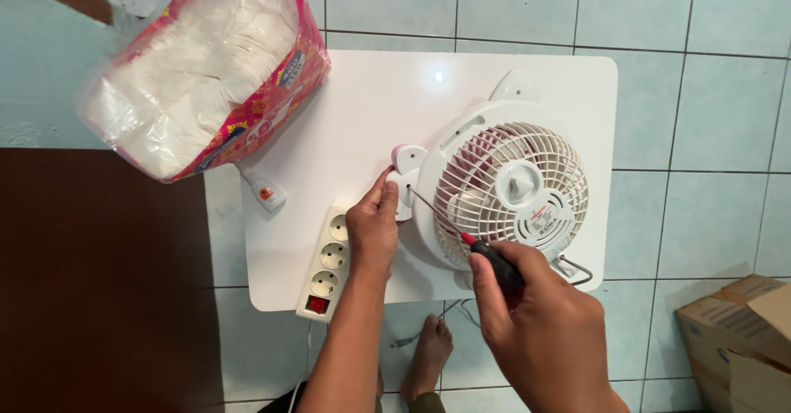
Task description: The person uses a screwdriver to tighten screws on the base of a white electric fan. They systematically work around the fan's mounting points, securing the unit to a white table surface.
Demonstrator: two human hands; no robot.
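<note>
Fan (pixel 511 186): white grille, pink blades behind, at centre; screwdriver (pixel 486 256): black handle with red collar, at 5 o'clock; power strip (pixel 328 260): cream, red switch, at 7 o'clock; table (pixel 371 108): plain white; tissue pack (pixel 206 67): pink floral wrap, white contents, at 10 o'clock; floor tiles (pixel 700 91): pale blue; cardboard box (pixel 737 335): brown, at 4 o'clock
</note>
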